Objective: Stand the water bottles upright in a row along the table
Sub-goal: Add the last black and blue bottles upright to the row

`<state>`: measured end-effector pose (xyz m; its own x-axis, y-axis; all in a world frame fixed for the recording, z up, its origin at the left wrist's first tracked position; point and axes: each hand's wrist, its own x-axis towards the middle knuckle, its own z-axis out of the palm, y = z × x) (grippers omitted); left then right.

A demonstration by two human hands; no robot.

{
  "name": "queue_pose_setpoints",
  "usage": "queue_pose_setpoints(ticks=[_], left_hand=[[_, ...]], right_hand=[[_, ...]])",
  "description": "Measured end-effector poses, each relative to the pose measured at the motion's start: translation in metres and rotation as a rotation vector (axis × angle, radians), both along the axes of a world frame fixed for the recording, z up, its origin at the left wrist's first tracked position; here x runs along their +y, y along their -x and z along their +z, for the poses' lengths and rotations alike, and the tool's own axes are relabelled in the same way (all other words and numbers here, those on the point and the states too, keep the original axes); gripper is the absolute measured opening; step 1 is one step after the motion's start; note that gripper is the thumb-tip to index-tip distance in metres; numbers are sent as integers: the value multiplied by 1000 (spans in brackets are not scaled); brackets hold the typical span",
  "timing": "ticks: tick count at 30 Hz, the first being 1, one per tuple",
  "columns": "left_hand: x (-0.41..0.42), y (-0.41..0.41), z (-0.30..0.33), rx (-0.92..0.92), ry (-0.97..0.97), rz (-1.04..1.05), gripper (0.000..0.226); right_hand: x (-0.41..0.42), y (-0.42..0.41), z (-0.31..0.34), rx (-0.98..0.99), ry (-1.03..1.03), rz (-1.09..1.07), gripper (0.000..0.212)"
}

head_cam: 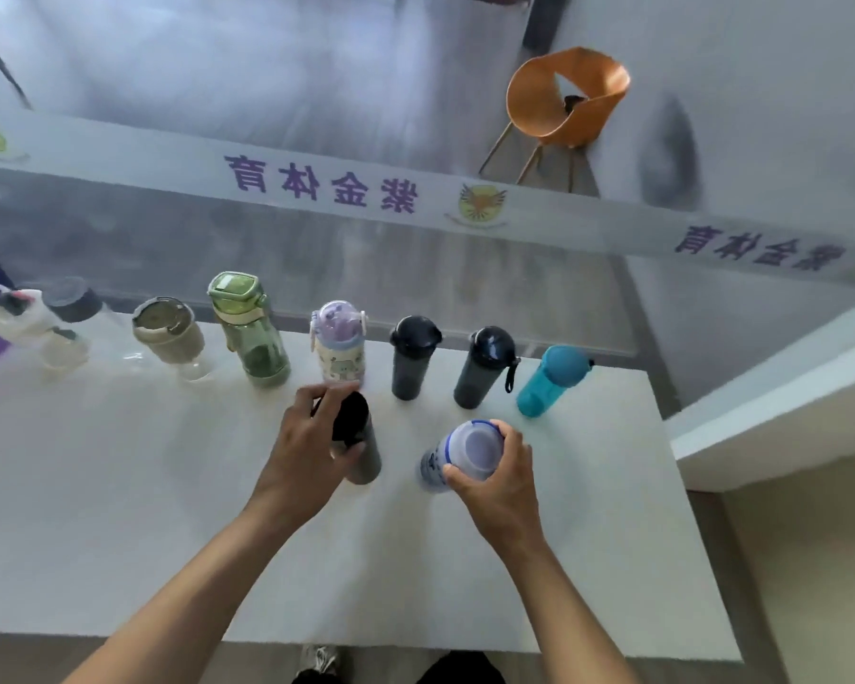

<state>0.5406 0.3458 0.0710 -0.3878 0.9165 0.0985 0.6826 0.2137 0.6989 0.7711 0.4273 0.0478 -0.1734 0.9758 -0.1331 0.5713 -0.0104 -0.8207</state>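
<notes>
Right now both hands are busy in front of the row. Left hand (pixel 312 451) is wrapped round the top of a grey bottle w/ black cap (pixel 359 446); right hand (pixel 494 478) grips a white bottle w/ blue rim (pixel 465 454) near its lid. Both bottles look upright or close to it, on the table (pixel 119 510), nearer the person than the row along the far edge: teal bottle (pixel 549 382), two dark bottles (pixel 413 357), a cartoon-print kids' bottle (pixel 339 348), green bottle (pixel 250 333), plus more to the left, blurry.

Prob. the step is slotting these two into line. To do it well: hold lower on the body, not just the cap, set the base flat before letting go, & leave a gap so neighbours aren't knocked. Where there's room in the row I can't tell for sure.
</notes>
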Motion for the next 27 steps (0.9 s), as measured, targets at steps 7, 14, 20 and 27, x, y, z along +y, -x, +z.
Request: queue_pose_setpoints(ticks=[7, 14, 20, 27], left_hand=[[58, -108, -8, 32, 19, -128, 79], [99, -205, -12, 60, 46, -113, 75], [124, -247, -11, 75, 48, -84, 72], [141, -271, -7, 146, 67, -75, 66]], right_hand=[[49, -112, -12, -6, 26, -108, 80], [126, -199, -29, -63, -20, -33, 89], [196, -217, -34, -60, -24, 66, 85], [261, -202, -34, -43, -16, 142, 84]])
